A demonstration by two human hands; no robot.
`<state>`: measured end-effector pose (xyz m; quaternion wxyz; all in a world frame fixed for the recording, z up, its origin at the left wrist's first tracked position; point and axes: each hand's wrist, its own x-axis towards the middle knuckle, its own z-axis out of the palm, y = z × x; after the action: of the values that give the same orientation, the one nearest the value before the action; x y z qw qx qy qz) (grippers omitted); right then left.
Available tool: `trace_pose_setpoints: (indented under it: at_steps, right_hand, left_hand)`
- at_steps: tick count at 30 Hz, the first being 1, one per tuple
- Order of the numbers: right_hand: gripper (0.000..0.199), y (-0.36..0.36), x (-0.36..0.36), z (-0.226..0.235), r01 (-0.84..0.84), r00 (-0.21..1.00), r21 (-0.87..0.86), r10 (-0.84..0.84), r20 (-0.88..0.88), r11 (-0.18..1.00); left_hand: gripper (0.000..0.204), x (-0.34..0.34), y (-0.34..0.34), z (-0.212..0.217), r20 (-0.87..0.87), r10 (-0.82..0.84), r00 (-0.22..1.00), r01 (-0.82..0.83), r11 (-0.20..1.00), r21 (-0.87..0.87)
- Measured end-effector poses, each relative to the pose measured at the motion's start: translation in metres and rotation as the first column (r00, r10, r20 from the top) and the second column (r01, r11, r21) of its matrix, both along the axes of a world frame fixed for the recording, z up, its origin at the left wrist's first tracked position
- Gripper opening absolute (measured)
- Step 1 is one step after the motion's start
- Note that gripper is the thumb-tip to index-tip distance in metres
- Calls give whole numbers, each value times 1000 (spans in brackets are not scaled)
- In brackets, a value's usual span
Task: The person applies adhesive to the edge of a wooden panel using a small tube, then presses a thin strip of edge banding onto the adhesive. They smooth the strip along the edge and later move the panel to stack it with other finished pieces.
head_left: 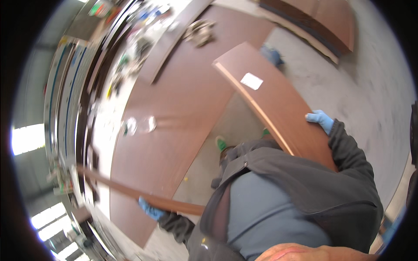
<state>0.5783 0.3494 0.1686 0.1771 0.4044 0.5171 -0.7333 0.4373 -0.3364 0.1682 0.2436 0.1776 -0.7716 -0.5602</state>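
Note:
My right hand (321, 121), in a light blue glove, grips the right edge of a brown panel (278, 100). The panel slants against my right side and bears a white label (251, 81) near its far end. My left hand (151, 209), also gloved in blue, is closed around a long, narrow brown board (124, 187). That board reaches from my waist out to the left, over the near end of a large brown sheet (174, 104). The undersides of both held pieces are hidden.
On the large sheet lie a clear plastic bottle (139, 125), a crumpled cloth (199, 32) and a long brown plank (174, 48). More brown panels (313, 21) are stacked at the far right. Tall panels (69, 95) stand at the left. Grey floor (365, 100) shows on the right.

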Motion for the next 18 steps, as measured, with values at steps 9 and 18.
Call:
trace_pose_setpoints:
  at_steps: [9, 18]
  right_hand:
    - [40, 152, 129, 1, 135, 990, 61, -137, 36, 989]
    - [43, 276, 233, -19, 420, 903, 57, -424, 67, 906]
  left_hand:
    - [85, -28, 257, 74, -163, -494, 854, 510, 856, 81]
    - [91, -108, 617, 30, -253, -920, 300, 861, 146, 487]
